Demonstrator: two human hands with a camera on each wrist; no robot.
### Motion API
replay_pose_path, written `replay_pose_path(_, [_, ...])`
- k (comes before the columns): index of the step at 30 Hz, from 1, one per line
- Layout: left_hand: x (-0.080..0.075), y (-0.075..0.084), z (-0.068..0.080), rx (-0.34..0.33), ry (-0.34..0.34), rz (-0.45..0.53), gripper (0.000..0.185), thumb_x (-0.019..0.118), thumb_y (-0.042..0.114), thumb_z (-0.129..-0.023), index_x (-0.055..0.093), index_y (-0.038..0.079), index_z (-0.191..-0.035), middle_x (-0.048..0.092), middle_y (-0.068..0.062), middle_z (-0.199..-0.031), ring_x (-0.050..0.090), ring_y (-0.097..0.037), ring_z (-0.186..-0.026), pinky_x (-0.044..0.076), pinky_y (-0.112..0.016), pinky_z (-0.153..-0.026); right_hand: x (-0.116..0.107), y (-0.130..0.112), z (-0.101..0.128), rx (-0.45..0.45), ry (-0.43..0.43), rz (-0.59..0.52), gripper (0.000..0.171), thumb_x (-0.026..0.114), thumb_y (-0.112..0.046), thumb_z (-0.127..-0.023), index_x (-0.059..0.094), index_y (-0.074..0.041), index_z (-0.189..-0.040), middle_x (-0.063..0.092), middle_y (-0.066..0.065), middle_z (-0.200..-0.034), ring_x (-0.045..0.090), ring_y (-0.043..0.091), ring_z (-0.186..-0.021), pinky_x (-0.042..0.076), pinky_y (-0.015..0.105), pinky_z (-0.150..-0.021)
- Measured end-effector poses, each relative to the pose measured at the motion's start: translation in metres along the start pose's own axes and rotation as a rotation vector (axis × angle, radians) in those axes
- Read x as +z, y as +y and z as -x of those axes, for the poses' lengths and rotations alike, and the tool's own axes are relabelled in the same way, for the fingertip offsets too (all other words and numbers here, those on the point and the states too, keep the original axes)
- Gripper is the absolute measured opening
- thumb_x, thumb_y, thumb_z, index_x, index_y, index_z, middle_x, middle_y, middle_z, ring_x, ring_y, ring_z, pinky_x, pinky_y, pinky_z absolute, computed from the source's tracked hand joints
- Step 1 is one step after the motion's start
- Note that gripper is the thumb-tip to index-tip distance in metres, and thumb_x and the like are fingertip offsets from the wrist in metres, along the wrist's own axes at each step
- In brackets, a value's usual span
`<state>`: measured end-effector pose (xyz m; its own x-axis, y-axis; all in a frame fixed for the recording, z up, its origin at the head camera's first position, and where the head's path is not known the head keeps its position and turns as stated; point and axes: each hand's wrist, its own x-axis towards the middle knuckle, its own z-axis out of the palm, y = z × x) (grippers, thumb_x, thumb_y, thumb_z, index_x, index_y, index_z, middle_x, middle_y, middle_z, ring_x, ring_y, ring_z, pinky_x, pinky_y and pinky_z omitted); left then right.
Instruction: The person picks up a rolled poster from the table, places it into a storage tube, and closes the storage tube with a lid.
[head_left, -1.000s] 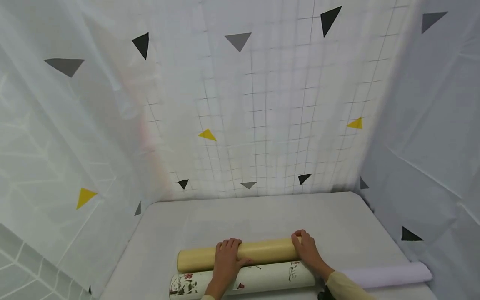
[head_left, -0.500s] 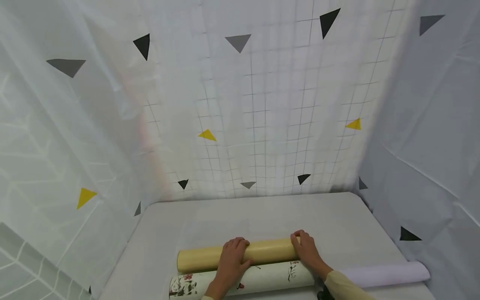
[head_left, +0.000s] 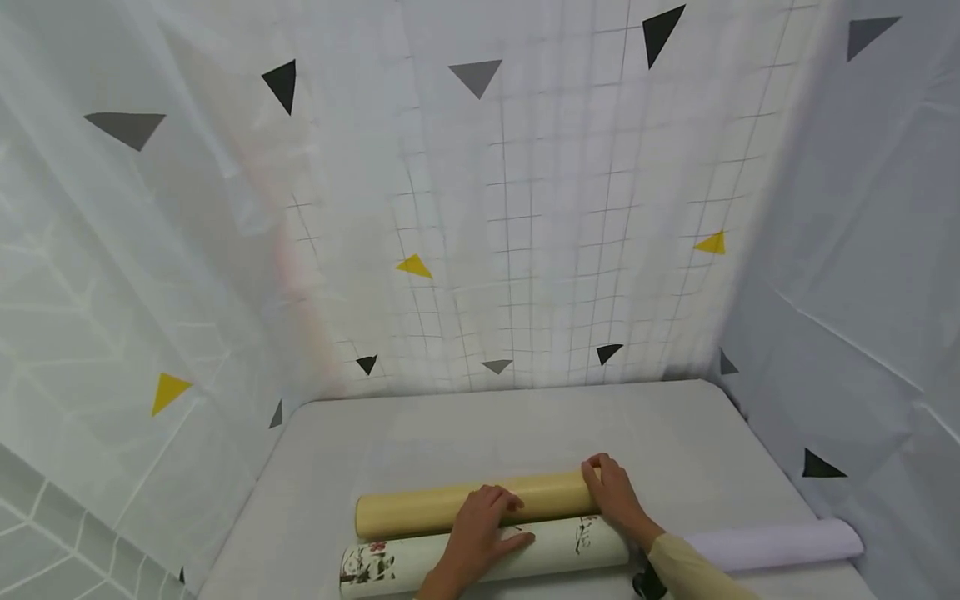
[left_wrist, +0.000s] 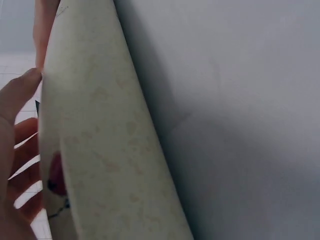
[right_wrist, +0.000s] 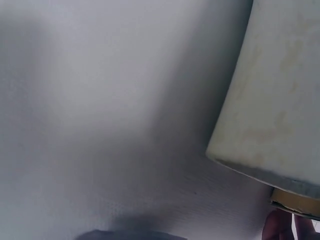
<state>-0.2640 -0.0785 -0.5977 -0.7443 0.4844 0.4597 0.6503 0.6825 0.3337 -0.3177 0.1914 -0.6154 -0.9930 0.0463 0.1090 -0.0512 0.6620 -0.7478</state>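
Head view: tan roll (head_left: 476, 502) lies crosswise on table (head_left: 525, 425), painted roll (head_left: 487, 554) touching its near side. My left hand (head_left: 483, 525) rests across both mid-length, fingers loosely curved. My right hand (head_left: 615, 492) cups tan roll's right end.

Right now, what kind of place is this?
Probably a makeshift work booth: white sheets dotted with triangles hang around a grey table, where two hands handle paper rolls.
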Motion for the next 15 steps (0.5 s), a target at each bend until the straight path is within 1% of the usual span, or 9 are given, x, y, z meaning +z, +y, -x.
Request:
replay_pose_path(3, [-0.003, 0.002, 0.001, -0.013, -0.101, 0.016, 0.040, 0.076, 0.052, -0.088, 0.069, 0.021, -0.112, 0.070, 0.010, -0.105, 0.062, -0.003, -0.095, 0.052, -0.024, -0.083, -0.002, -0.002, -0.001, 0.000, -0.005, 0.008, 0.031, 0.048, -0.023, -0.107, 0.059, 0.005, -0.115, 0.066, 0.019, -0.105, 0.058, 0.022, -0.089, 0.048, 0.039, -0.081])
replay_pose_path(5, [-0.004, 0.003, 0.001, -0.001, -0.148, 0.007, 0.044, 0.075, 0.055, -0.087, 0.069, 0.021, -0.114, 0.071, 0.011, -0.108, 0.065, -0.003, -0.098, 0.053, -0.023, -0.084, -0.002, -0.002, -0.003, 0.002, -0.018, 0.013, 0.031, 0.047, -0.024, -0.107, 0.059, 0.004, -0.115, 0.066, 0.018, -0.106, 0.059, 0.022, -0.089, 0.049, 0.039, -0.081])
replay_pose_path(6, [-0.004, 0.003, 0.001, 0.018, -0.160, -0.006, 0.047, 0.076, 0.057, -0.086, 0.069, 0.021, -0.115, 0.072, 0.010, -0.110, 0.066, -0.004, -0.100, 0.053, -0.023, -0.085, -0.002, -0.003, -0.004, -0.001, -0.020, 0.019, 0.032, 0.047, -0.024, -0.107, 0.059, 0.004, -0.115, 0.067, 0.018, -0.107, 0.059, 0.023, -0.089, 0.049, 0.040, -0.081])
replay_pose_path(9, [-0.004, 0.003, 0.002, 0.075, -0.151, -0.048, 0.057, 0.080, 0.060, -0.079, 0.069, 0.022, -0.119, 0.073, 0.010, -0.112, 0.068, -0.005, -0.102, 0.054, -0.021, -0.086, 0.000, -0.003, -0.007, -0.002, -0.028, 0.033, 0.032, 0.045, -0.025, -0.108, 0.058, 0.003, -0.114, 0.067, 0.020, -0.109, 0.062, 0.026, -0.093, 0.052, 0.044, -0.085])
replay_pose_path(11, [-0.003, 0.002, 0.003, 0.106, -0.140, -0.084, 0.064, 0.084, 0.062, -0.073, 0.067, 0.023, -0.121, 0.073, 0.011, -0.114, 0.069, -0.004, -0.102, 0.054, -0.020, -0.086, 0.000, -0.003, -0.008, -0.016, -0.016, 0.036, 0.032, 0.046, -0.024, -0.107, 0.059, 0.005, -0.113, 0.067, 0.022, -0.110, 0.064, 0.030, -0.095, 0.052, 0.048, -0.087])
replay_pose_path(13, [-0.003, 0.002, 0.004, 0.120, -0.151, -0.102, 0.070, 0.087, 0.061, -0.069, 0.066, 0.022, -0.123, 0.073, 0.011, -0.118, 0.069, -0.005, -0.106, 0.054, -0.021, -0.089, 0.002, -0.002, -0.009, -0.029, 0.001, 0.039, 0.031, 0.047, -0.022, -0.105, 0.060, 0.007, -0.111, 0.066, 0.024, -0.108, 0.064, 0.033, -0.094, 0.052, 0.051, -0.087])
replay_pose_path(15, [-0.003, 0.003, 0.005, 0.115, -0.182, -0.106, 0.075, 0.088, 0.062, -0.067, 0.064, 0.023, -0.126, 0.072, 0.011, -0.123, 0.068, -0.006, -0.111, 0.054, -0.022, -0.092, 0.003, -0.002, -0.010, -0.038, 0.012, 0.040, 0.031, 0.047, -0.020, -0.104, 0.060, 0.007, -0.110, 0.066, 0.025, -0.106, 0.063, 0.034, -0.093, 0.051, 0.053, -0.086])
